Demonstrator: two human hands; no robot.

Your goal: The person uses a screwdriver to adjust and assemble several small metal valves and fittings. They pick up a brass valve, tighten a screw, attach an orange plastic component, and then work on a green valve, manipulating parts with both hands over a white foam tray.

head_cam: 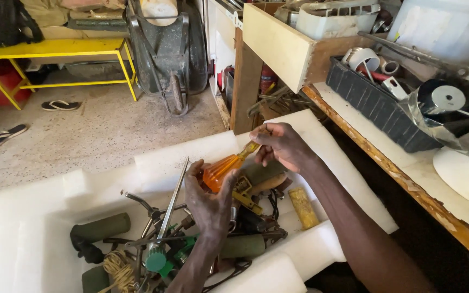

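Above the white foam tray [39, 217], the left hand [208, 202] grips a screwdriver's orange handle [219, 171] while the right hand [280, 144] pinches its tip; seemingly inspecting, a firm steady hold needed next.

Both hands are being held close together, nearly touching. The left hand [208, 198] is being raised from below, fingers curled in a closed grip. The right hand [281, 145] is being angled in from the right, fingertips pinched, forearm stretched back.
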